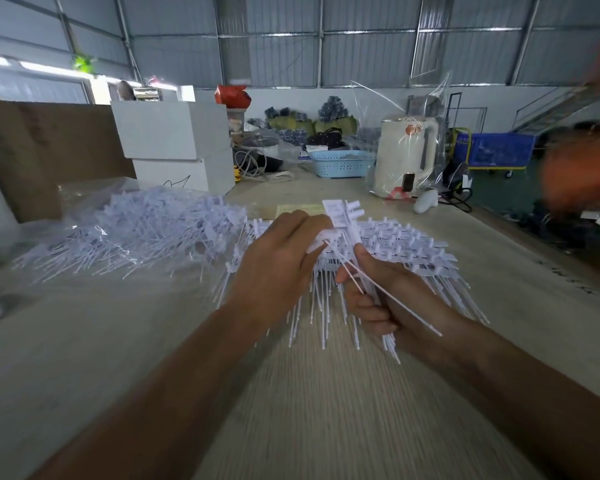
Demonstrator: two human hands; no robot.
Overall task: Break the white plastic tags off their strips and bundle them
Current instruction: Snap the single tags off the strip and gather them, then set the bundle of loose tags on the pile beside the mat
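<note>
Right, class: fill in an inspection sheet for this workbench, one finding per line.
Surface: pale wood-grain table.
Job's things: white tags on strips under the hands; loose tag pile at left.
Clutter: blue basket, cream kettle, white boxes.
Fingers: left hand pinches a tag; right hand grips a tag bundle.
Cables: cords beside the boxes.
Surroundings: metal-walled shed, blue cart.
</note>
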